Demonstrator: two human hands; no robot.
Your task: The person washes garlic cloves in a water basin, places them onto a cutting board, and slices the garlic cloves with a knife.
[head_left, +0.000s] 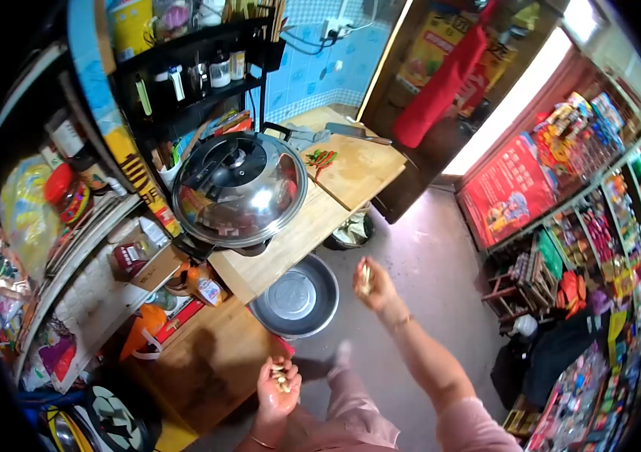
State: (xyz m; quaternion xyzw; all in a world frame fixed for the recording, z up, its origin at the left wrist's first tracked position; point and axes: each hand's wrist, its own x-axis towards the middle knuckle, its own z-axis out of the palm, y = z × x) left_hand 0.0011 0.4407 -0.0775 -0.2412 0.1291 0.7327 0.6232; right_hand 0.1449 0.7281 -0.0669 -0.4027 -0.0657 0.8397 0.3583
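My left hand [275, 393] is held palm up in front of my body, its fingers curled around several pale garlic cloves [281, 378]. Stretched forward over the floor, my right hand [377, 290] closes on more pale cloves [366, 277]. The metal basin [320, 320] on the floor lies between the two hands, to the left of my right one. Ahead of it, a wooden cutting board [369, 177] carries red and green chillies [322, 160] and a cleaver [358, 134].
A large pan with a glass lid [279, 162] stands on the counter. Below my left hand's side is a wooden tabletop [207, 369]. A bin [354, 230] sits under the board. Shop shelves [599, 248] line the right, and a red cloth [441, 90] hangs on the door.
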